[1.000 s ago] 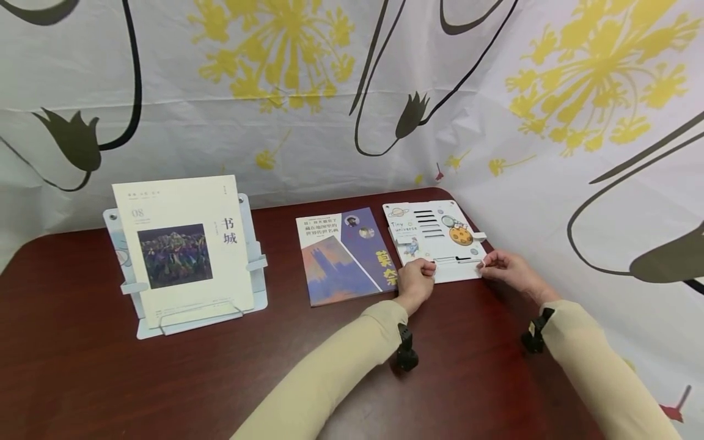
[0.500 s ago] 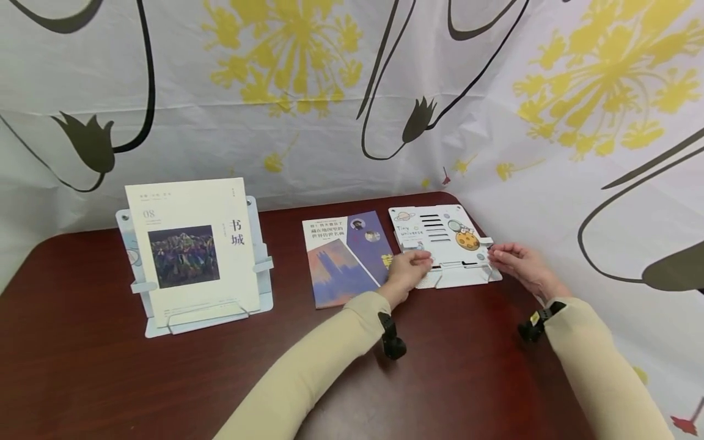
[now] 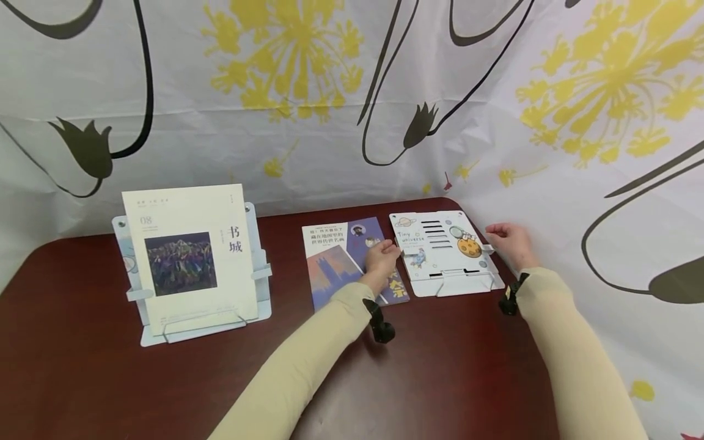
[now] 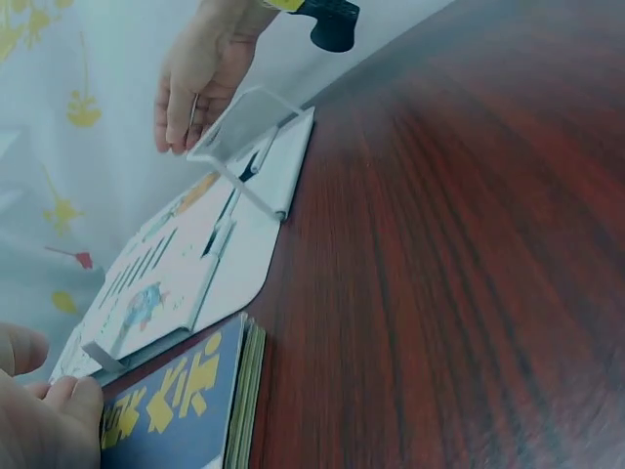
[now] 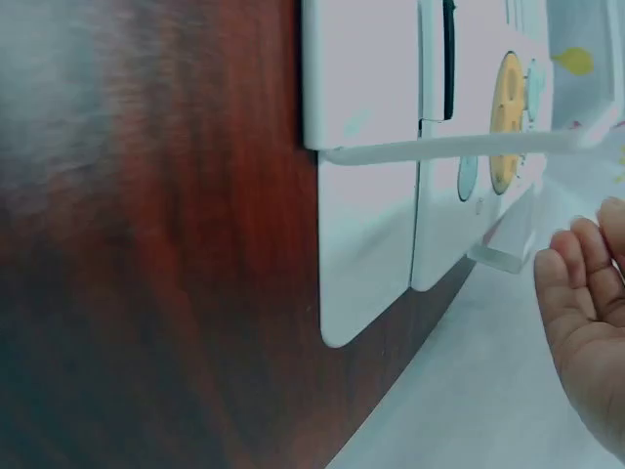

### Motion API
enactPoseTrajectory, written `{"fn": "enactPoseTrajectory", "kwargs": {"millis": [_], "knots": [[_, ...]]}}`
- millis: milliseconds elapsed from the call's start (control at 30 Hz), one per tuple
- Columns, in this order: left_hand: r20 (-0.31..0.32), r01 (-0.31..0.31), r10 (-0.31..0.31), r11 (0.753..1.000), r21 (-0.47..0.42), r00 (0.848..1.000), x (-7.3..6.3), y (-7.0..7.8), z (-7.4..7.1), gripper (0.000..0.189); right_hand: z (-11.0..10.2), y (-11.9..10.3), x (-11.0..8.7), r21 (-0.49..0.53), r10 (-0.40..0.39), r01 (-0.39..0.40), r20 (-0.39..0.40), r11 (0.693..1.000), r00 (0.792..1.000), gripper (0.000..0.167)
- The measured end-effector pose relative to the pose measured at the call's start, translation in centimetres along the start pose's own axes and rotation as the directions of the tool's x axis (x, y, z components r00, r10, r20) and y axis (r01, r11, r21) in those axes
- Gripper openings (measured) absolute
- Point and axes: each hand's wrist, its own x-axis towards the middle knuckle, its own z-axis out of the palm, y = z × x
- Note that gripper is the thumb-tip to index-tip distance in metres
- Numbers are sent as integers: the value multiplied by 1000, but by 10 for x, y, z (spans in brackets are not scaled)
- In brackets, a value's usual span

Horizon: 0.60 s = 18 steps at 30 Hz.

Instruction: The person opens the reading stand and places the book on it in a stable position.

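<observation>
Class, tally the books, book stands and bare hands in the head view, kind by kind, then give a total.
Books: 2 (cream book, purple book)
Book stands: 2 (pale blue stand, white stand)
Hands: 2 (left hand, right hand)
Total: 6

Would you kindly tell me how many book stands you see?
2: a pale-blue book stand at the left, behind a rectangular cream book, and a white, space-patterned book stand at the right, between the left hand and right hand. No others show.

L slv (image 3: 299, 354), R slv (image 3: 572, 348): beige | L cam (image 3: 379, 321), R cam (image 3: 511, 298): blk | R yel mk (image 4: 283, 4)
</observation>
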Motion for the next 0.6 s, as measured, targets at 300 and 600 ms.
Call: {"fn": "enactPoseTrajectory", "kwargs": {"millis": [300,600], "knots": [[55,-11,9,999,41,998,10,-3,-1,40,11,-4,16,-66,63,-59,72,996,995,29],[73,-4,-8,987,159,997,16,3,5,41,16,-1,24,-97,156,-144,130,985,979,31]]}}
